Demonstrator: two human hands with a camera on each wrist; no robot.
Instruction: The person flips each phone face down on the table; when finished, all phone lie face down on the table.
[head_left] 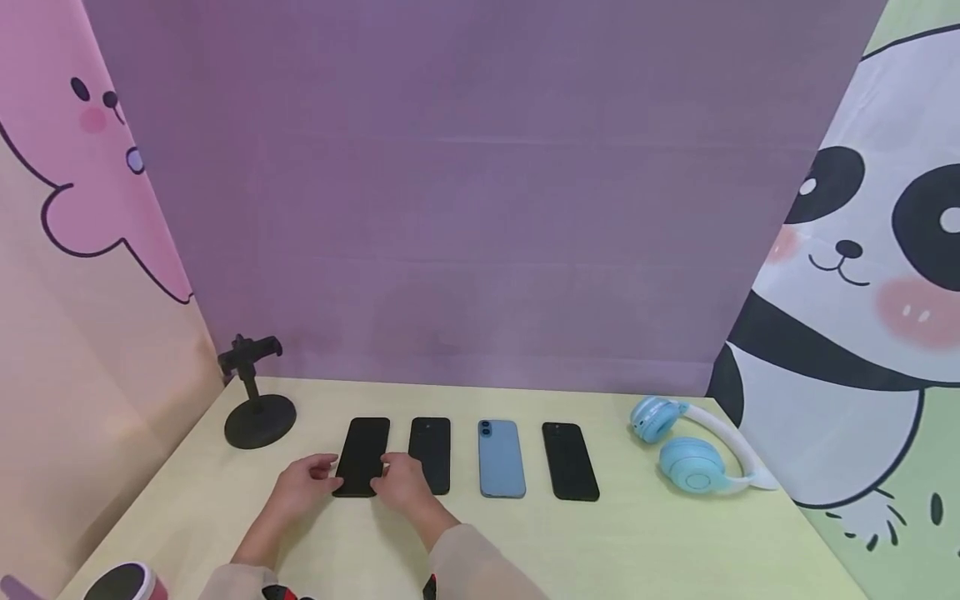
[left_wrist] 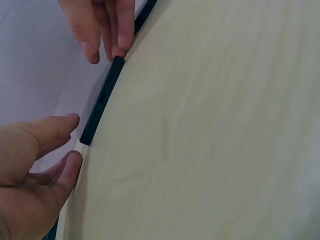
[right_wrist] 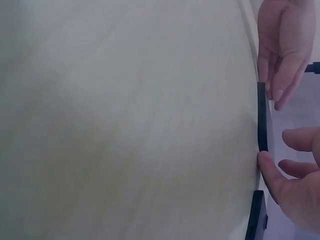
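A black phone (head_left: 362, 457) lies flat on the table, leftmost in a row of phones. My left hand (head_left: 303, 485) is at its left edge, fingers loosely bent and fingertips right at the near corner. On the opposite side, my right hand (head_left: 405, 483) touches the right edge and overlaps part of a second black phone (head_left: 433, 450). In the left wrist view the first phone's thin dark side lies between the left hand (left_wrist: 37, 170) and the right hand (left_wrist: 102, 27). The right wrist view shows a right-hand finger (right_wrist: 272, 175) against the phone's end.
To the right lie a light blue phone (head_left: 502, 462) and another black phone (head_left: 572, 461). Blue and white headphones (head_left: 693, 465) rest at the far right. A black phone stand (head_left: 260, 421) is at the back left, and a round dark-topped container (head_left: 123, 583) at the front left.
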